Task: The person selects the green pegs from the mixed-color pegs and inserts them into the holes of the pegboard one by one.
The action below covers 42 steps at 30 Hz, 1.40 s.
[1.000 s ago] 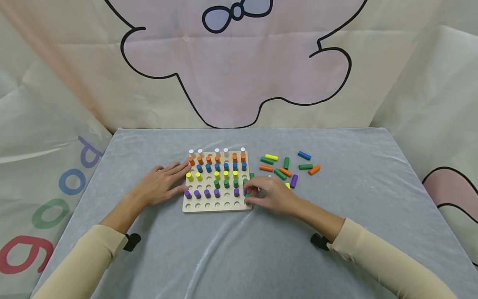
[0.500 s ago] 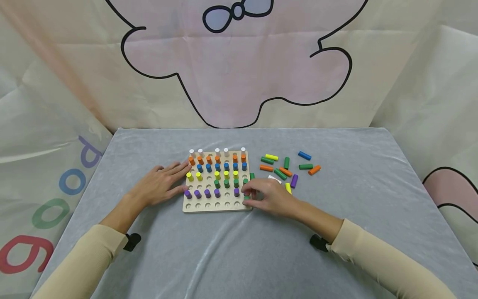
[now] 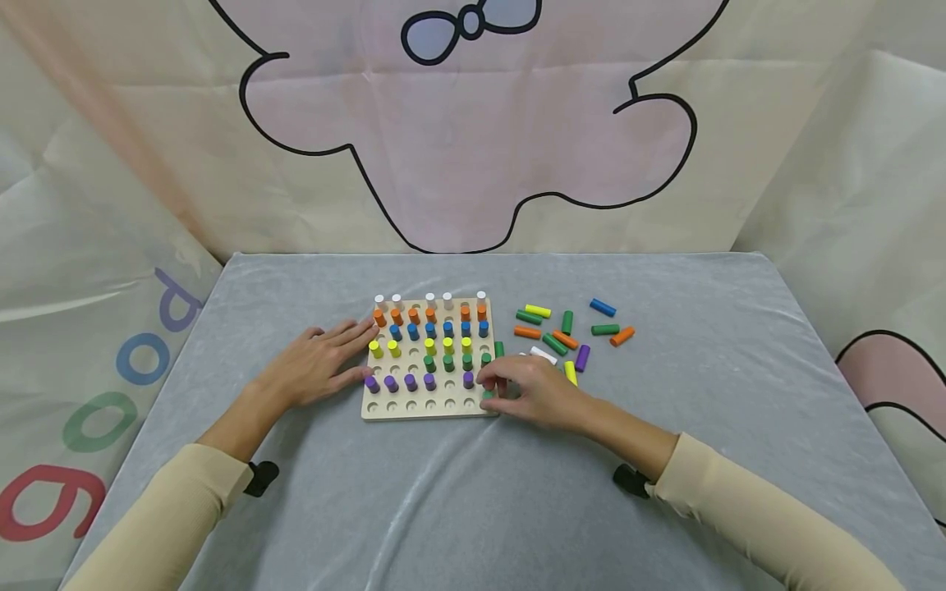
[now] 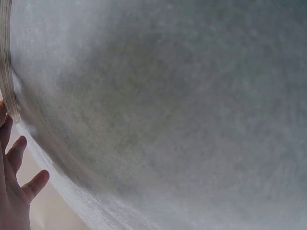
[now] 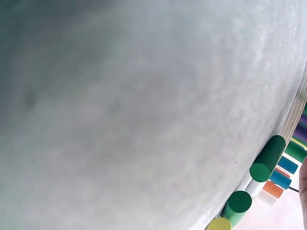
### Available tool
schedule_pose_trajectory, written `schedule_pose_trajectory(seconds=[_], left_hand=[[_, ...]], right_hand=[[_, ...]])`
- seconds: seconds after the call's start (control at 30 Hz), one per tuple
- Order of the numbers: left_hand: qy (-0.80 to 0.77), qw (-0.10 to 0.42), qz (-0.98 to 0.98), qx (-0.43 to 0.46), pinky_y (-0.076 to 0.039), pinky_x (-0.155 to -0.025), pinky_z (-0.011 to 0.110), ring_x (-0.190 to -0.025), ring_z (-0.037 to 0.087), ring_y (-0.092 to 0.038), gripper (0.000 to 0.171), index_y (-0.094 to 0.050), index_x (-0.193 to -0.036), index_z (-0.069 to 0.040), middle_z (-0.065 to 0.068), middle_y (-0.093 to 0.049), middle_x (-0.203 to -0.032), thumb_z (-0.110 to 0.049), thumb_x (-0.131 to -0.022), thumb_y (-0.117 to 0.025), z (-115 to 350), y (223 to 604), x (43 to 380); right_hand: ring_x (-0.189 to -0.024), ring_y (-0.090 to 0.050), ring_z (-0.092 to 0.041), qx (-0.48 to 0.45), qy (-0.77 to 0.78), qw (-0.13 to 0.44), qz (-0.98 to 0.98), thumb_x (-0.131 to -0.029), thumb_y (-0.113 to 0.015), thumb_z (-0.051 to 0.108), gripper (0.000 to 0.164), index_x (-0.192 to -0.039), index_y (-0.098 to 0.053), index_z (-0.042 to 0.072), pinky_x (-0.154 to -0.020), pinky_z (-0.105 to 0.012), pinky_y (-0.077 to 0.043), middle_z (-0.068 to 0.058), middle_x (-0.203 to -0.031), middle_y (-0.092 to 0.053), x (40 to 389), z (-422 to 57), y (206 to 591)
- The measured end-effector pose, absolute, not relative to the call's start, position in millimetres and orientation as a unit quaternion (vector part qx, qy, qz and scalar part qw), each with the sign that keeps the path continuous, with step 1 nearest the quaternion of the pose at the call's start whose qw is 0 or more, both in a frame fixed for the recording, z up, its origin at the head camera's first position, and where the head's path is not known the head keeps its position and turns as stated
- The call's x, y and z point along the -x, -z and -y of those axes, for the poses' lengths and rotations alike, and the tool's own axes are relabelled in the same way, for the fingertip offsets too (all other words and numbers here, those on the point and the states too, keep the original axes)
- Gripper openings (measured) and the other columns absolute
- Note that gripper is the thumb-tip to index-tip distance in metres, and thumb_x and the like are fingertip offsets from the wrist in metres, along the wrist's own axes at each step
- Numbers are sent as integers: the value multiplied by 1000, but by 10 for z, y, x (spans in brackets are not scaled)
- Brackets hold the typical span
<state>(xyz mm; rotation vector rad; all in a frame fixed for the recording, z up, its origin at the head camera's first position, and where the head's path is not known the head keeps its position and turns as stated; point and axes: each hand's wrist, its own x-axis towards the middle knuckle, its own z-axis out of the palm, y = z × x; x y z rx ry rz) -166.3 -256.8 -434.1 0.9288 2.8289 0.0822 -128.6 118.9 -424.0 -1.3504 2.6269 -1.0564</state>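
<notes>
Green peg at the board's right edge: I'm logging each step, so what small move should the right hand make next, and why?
Probably press the green peg straight down into its hole. The right hand pinches it at the right end of the board's nearest row, whose other holes look empty, and only the peg's top shows. The left hand lies flat at the board's left edge, steadying it.

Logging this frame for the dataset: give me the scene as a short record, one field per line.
surface: grey cloth-covered table
board: wooden pegboard, nearest row of holes empty
pegs in board: rows of white, orange, blue, yellow, green, purple, far to near
left hand: left hand flat, fingertips against the board's left edge
right hand: right hand at the board's right edge, fingers pinching a green peg
loose pegs: loose pegs lying on the cloth right of the board
</notes>
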Motion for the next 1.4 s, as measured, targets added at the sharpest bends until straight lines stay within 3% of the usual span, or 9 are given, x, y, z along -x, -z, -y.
schedule_pose_trajectory(seconds=[0.4,0.87,1.2,1.4], left_hand=[[-30,85,-947,-309,-34,-105,64,-147,36,-29,77,-25,-159,-17,9,-24,-163,-61,-99,-43,2556,4332,1670],[-31,89,-946,-310,-33,-105,64,-146,37,-29,77,-26,-159,-15,10,-25,-163,-60,-99,-45,2568,4321,1673],[-29,84,-946,-313,-35,-104,64,-146,37,-30,77,-27,-159,-15,10,-26,-163,-60,-99,-45,2571,4335,1671],[-26,84,-945,-314,-35,-104,63,-146,36,-31,77,-26,-159,-15,11,-25,-163,-59,-99,-45,2572,4339,1670]], right_hand=[[-78,-59,-9,388,343,2,-855,-81,-85,15,31,-108,-72,6,-68,-30,-52,0,-92,-70,1307,-1535,4188],[-71,-57,-11,352,305,37,-884,-80,-85,16,31,-106,-72,8,-64,-25,-49,3,-84,-67,1289,-2029,4283],[-66,-53,-6,379,301,20,-875,-79,-85,16,30,-104,-70,10,-59,-21,-46,5,-79,-64,1255,-2064,4358],[-64,-50,-5,373,283,38,-883,-81,-84,18,31,-107,-70,12,-58,-21,-43,6,-79,-62,1228,-2026,4360]])
